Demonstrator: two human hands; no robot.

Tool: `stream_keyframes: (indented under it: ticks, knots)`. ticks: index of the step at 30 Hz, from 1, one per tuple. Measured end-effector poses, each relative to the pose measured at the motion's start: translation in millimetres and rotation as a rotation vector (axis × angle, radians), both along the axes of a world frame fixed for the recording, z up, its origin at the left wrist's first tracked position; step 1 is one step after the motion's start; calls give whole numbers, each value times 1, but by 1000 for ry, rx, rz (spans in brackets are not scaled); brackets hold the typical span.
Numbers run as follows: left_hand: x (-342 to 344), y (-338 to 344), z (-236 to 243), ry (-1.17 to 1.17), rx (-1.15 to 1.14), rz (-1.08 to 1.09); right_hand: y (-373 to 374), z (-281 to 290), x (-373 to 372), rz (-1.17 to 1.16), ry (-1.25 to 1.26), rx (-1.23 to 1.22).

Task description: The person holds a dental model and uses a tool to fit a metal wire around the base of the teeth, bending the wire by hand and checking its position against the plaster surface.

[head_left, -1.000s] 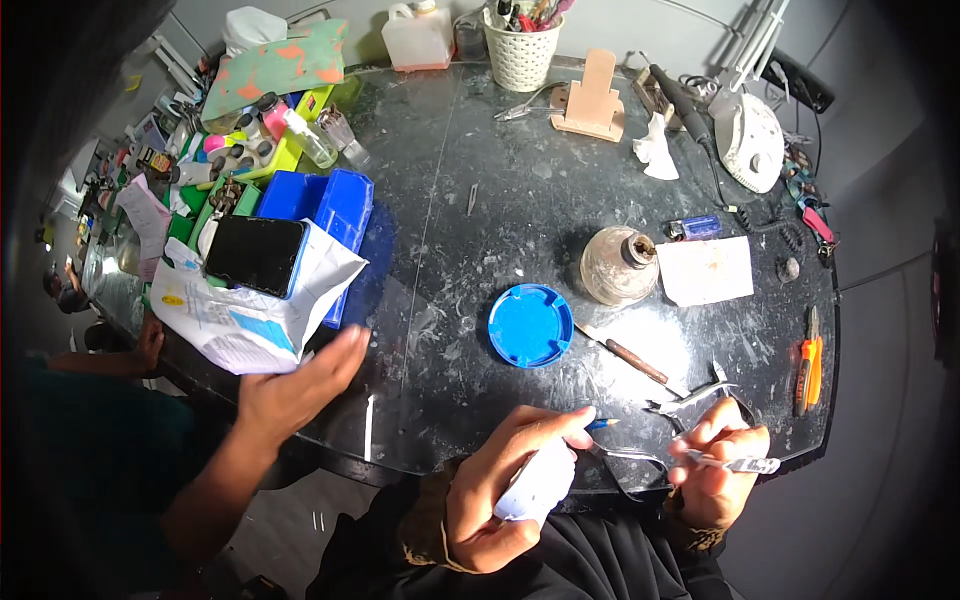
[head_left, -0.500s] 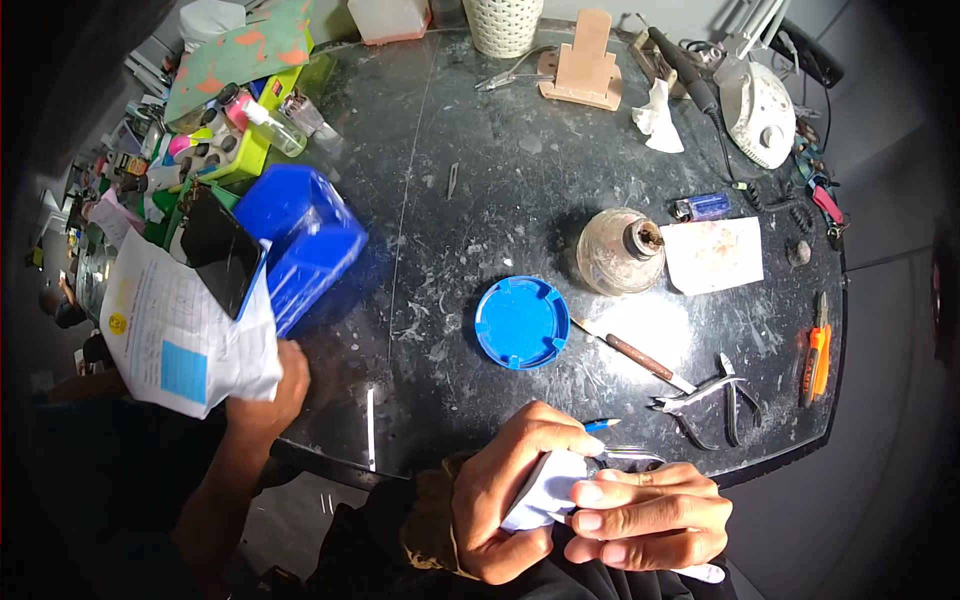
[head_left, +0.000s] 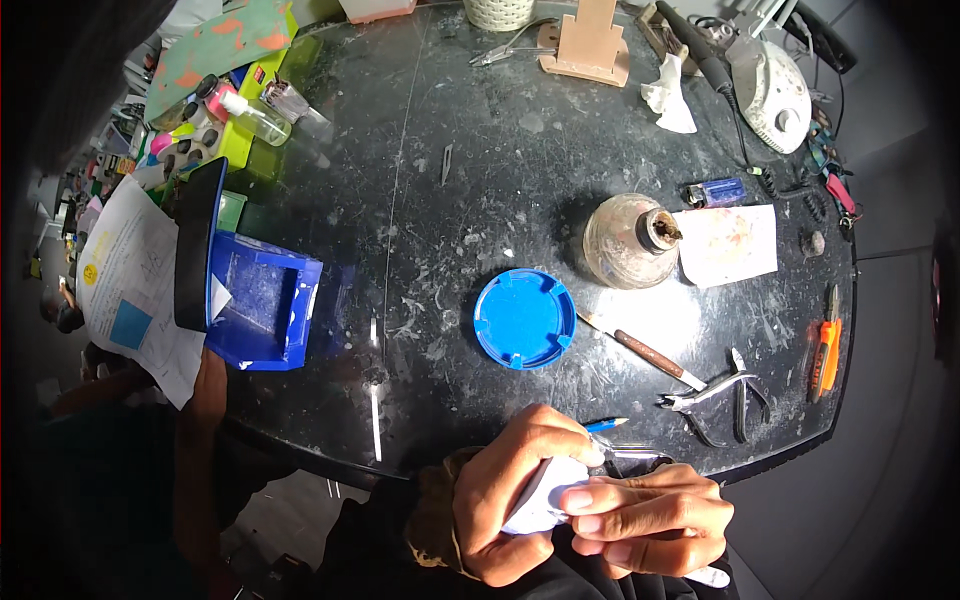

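My left hand (head_left: pixel 505 480) grips a white piece (head_left: pixel 540 502), its shape partly hidden by fingers. My right hand (head_left: pixel 660 520) is curled over that piece, fingertips against it, and holds a slim tool whose pale end (head_left: pixel 708 577) sticks out below; its working end is hidden. Just beyond my hands lie a blue pencil (head_left: pixel 607 425), metal pliers (head_left: pixel 712 398) and a wooden-handled knife (head_left: pixel 648 355). A round blue lid (head_left: pixel 522 322) sits near the table's middle, beside a stained glass bottle (head_left: pixel 622 250) with a dark neck.
At left, a co-worker's hand (head_left: pixel 208 395) is under papers (head_left: pixel 130 290), a phone (head_left: pixel 198 245) and a blue bin (head_left: pixel 255 300), near green trays and bottles. At right are orange-handled pliers (head_left: pixel 825 355), a lighter (head_left: pixel 715 192), paper (head_left: pixel 735 245) and a white machine (head_left: pixel 775 100).
My right hand has moved down and left onto the white piece. The co-worker's hand, papers, phone and blue bin have shifted leftward, the phone now more tilted.
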State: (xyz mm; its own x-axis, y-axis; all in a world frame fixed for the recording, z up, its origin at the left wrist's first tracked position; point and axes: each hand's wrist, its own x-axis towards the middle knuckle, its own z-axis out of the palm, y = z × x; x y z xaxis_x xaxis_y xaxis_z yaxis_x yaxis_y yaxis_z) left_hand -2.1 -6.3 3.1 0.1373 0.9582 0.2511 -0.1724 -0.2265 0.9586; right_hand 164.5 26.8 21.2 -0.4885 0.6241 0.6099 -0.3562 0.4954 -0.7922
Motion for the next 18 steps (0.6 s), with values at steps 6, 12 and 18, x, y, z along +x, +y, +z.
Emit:
stream_keyframes:
  ticks: [6, 12, 18]
  knots:
    - [-6, 0, 9, 78, -30, 11, 4, 2, -1, 33, 16, -72]
    - [-8, -1, 6, 109, -87, 6, 5, 7, 3, 60, -33, -142]
    - [-8, 1, 3, -27, -161, -79, 7, 5, -1, 64, -54, -83]
